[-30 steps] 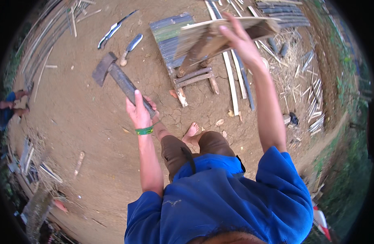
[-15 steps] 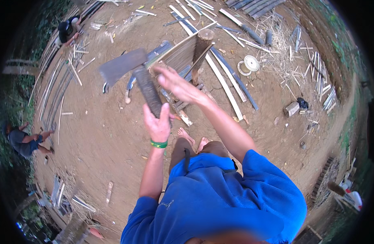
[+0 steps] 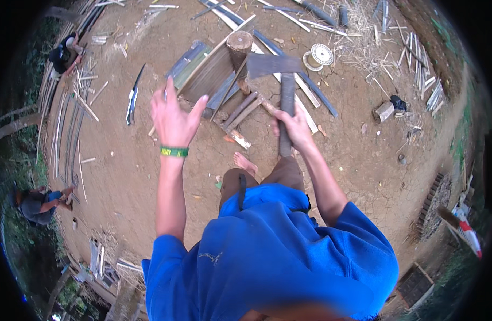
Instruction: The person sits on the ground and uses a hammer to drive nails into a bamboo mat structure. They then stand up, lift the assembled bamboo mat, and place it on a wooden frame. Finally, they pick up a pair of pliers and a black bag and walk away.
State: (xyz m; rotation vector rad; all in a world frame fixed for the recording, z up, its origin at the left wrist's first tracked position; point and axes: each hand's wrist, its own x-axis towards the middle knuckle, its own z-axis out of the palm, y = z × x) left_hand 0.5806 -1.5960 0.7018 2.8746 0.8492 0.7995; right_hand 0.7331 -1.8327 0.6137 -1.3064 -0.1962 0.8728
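Note:
My right hand [image 3: 295, 126] grips the wooden handle of an axe [image 3: 282, 88], whose grey head points left, just right of a short upright log [image 3: 239, 47]. My left hand [image 3: 173, 116], with a green wristband, is raised with fingers spread and holds nothing. It hovers left of a flat wooden board [image 3: 211, 74] that leans on the log. My bare foot [image 3: 245, 162] rests on the dirt below.
Split bamboo strips [image 3: 288, 75] and slats lie around the log. A long knife [image 3: 132, 97] lies on the dirt at left. A round white spool [image 3: 320, 54] and a wooden block [image 3: 384, 111] lie at right. Two people [image 3: 40, 199] crouch along the left edge.
The axe has passed from my left hand to my right hand. My left hand has let go and opened. The view has shifted so the log sits near the top centre.

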